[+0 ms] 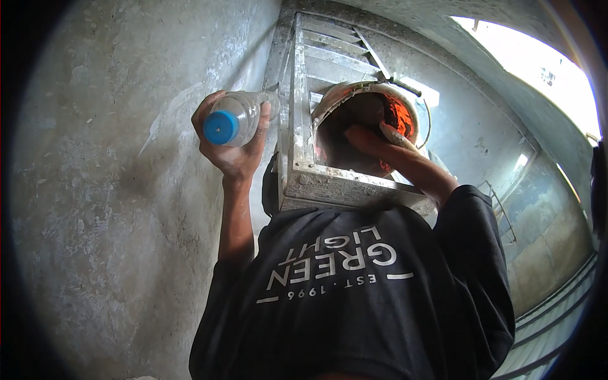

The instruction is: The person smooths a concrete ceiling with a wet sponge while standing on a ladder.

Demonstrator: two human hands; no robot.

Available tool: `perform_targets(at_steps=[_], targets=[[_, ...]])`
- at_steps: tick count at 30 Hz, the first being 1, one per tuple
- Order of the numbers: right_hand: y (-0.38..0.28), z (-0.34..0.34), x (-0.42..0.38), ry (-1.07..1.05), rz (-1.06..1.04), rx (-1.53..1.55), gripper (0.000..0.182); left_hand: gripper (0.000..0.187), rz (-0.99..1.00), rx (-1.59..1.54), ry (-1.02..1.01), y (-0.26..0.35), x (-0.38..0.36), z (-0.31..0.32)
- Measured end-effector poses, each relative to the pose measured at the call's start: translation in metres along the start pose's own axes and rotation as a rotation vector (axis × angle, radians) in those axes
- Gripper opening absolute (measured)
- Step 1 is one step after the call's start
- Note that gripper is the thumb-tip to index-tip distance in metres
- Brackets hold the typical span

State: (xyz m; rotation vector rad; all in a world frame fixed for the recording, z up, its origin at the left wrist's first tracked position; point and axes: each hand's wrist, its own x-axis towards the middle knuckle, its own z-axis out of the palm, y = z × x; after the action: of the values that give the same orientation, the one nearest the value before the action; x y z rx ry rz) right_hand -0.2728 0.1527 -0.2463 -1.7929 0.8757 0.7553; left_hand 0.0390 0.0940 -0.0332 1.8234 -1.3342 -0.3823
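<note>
My left hand (235, 155) is wrapped round a clear plastic bottle (246, 104) with a blue cap (220, 127). The bottle is held beside the wall, with its cap end facing me. My right hand (373, 140) reaches into the mouth of a bucket (400, 114), which has a pale rim and an orange-red inner wall smeared with grey. Pale residue coats the thumb side of that hand. Its fingers are in the dark inside, so their grip is hidden. The bucket is at the top of a ladder (303, 120).
A rough, stained plaster wall (114, 190) rises close on my left. The ladder's board edge (354, 187) is against my black T-shirt (354, 304). A bright opening (538, 63) is at the upper right, and corrugated sheeting (557, 316) is at the lower right.
</note>
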Motion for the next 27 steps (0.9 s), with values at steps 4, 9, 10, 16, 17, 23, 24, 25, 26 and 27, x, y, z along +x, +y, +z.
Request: perform_targets(at_steps=[4,9,10,16,17,23,24,25,26,27], targets=[[0.013,0.019,0.003,0.066,-0.088,0.076,0.028,0.062,0.034,0.043,-0.012,-0.002,0.000,-0.002],[0.027,0.040,0.005,0.191,-0.201,0.091,0.025,0.063,0.018,0.062,-0.012,-0.005,-0.001,-0.002],[0.026,0.040,0.003,0.188,-0.162,0.120,0.023,0.063,0.028,0.077,-0.014,-0.005,-0.001,-0.003],[0.035,0.046,0.017,0.196,-0.146,-0.029,0.020,0.062,-0.002,0.048,-0.009,-0.004,-0.001,-0.001],[0.027,0.032,0.014,0.102,-0.097,-0.073,0.020,0.062,-0.001,0.046,-0.010,-0.004,0.000,0.000],[0.024,0.026,0.023,0.092,-0.092,-0.092,0.013,0.062,0.019,0.072,-0.013,-0.004,0.001,0.001],[0.023,0.023,0.023,0.093,-0.093,-0.092,0.013,0.062,0.010,0.057,-0.006,-0.004,0.002,0.001],[0.021,0.021,0.023,0.109,-0.072,-0.059,0.013,0.062,0.000,0.040,0.001,-0.003,0.002,0.001],[0.020,0.020,0.022,0.125,-0.049,-0.025,0.013,0.062,0.001,0.039,-0.001,-0.004,0.001,0.001],[0.019,0.018,0.022,0.126,-0.046,-0.025,0.013,0.062,-0.004,0.035,-0.006,-0.005,0.001,0.000]])
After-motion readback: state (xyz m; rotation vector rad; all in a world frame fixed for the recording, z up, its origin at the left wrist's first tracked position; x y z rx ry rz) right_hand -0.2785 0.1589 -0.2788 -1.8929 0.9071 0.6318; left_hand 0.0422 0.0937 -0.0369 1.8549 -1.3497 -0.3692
